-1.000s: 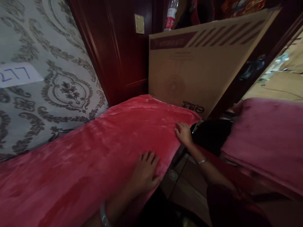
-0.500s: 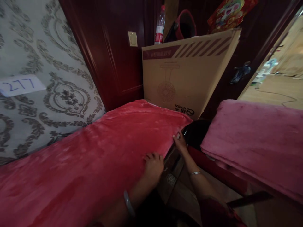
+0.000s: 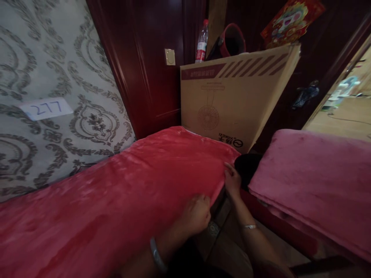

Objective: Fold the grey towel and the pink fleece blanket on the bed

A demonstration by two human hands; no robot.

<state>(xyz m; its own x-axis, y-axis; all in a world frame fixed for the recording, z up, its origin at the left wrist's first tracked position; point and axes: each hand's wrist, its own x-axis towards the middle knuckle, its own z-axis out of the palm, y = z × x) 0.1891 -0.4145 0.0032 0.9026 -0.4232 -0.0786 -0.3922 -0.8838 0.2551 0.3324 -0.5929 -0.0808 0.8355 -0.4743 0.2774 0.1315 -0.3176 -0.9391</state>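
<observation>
A red-pink plush blanket (image 3: 139,181) lies spread over a long surface along the wall, with a few shallow wrinkles. My left hand (image 3: 197,214) is curled closed at its near right edge, its fingertips partly hidden in the cloth. Farther along the same edge, close to the far right corner, my right hand (image 3: 232,179) pinches the blanket's border between thumb and fingers. Whatever the blanket covers is hidden.
A large cardboard box (image 3: 228,96) stands behind the blanket, a plastic bottle (image 3: 202,44) on or behind its top. To the right, a folded pink blanket (image 3: 313,181) rests on a low seat. A paper marked 277 (image 3: 48,108) is on the patterned wall.
My right hand has slid a little toward the far corner along the edge. My left hand has curled tighter and shifted slightly right. The whole view has tilted up a bit.
</observation>
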